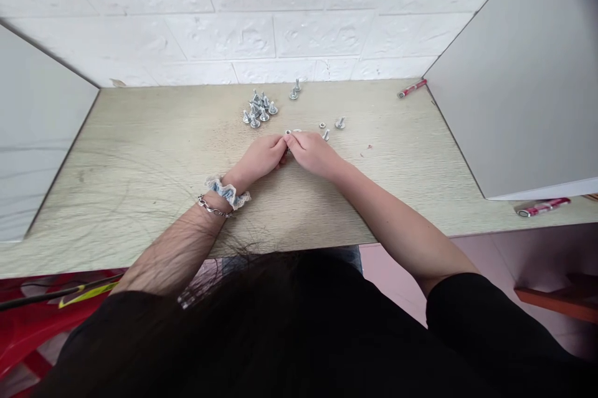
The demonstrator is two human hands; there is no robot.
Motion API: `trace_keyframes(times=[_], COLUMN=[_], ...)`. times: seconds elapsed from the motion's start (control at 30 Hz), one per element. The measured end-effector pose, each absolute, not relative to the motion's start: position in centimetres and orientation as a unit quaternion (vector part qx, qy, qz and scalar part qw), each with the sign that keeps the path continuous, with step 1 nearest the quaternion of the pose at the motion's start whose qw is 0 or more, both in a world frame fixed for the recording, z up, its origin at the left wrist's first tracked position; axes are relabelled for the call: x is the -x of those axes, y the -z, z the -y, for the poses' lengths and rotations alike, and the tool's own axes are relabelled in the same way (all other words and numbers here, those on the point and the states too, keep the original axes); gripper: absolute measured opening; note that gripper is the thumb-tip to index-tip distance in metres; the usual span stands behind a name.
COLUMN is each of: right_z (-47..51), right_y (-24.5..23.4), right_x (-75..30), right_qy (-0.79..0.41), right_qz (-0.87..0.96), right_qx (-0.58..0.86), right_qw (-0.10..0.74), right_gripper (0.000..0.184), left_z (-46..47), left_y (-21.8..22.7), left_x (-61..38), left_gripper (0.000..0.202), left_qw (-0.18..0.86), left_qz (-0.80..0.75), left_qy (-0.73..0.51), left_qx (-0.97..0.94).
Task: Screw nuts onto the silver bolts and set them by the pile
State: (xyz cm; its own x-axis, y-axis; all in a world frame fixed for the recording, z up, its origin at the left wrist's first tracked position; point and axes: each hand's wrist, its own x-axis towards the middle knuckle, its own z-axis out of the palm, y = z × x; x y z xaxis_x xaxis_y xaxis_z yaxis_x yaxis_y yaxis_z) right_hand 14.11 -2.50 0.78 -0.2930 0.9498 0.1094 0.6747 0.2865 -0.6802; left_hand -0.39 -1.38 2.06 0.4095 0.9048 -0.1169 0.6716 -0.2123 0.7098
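Note:
My left hand (261,156) and my right hand (312,152) meet at the middle of the wooden table (140,155), fingers curled and pinched together. Between the fingertips sits a small metal bolt (288,133), held by both hands; most of it is hidden. Just beyond my right hand lie a loose nut (322,126) and a short bolt (340,123). Farther back stands a cluster of several silver bolts (258,109), with two more bolts (295,90) apart from it. My left wrist wears a lace band and a chain bracelet.
White panels wall the table at the left (42,130) and right (523,80), with a white brick wall behind. A red pen (412,88) lies at the back right corner. Another red object (544,206) lies at the right front edge. A red chair (28,323) shows at lower left.

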Motion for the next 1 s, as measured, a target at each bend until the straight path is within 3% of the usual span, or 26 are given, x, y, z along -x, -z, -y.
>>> trace_keyframes(times=[0.63, 1.0], right_z=[2.4, 2.6], right_y=[-0.5, -0.4], right_x=[-14.1, -13.9], right_qy=[-0.265, -0.263], right_qz=[0.757, 0.744], right_qx=[0.531, 0.543], right_qw=[0.274, 0.287], right_gripper=[0.035, 0.027], left_z=[1.2, 0.5], left_y=[-2.0, -1.3], left_x=[0.3, 0.6], left_gripper=[0.04, 0.034], left_qw=[0.359, 0.47], left_qz=[-0.539, -0.531], left_qy=[-0.163, -0.214], left_qx=[-0.745, -0.672])
